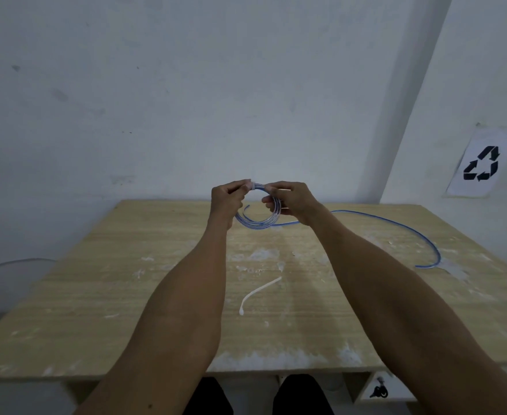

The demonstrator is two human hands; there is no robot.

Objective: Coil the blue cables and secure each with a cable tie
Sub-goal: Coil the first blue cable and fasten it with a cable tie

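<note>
While raised mid-frame over the surface [96, 295], pinched blue coil [255, 225] with left grip [228, 199], clasped it with right grip [291, 202].

Both arms are stretched forward — the left grip [229, 197] and right grip [291, 202] are curled round the blue cable coil [255, 225].

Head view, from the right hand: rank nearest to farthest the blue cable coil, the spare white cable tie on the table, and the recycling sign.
1. blue cable coil: gripped in the right hand itself, raised over the table's far edge.
2. white cable tie: lying mid-table, nearer the person.
3. recycling sign: on the right-side wall.
</note>
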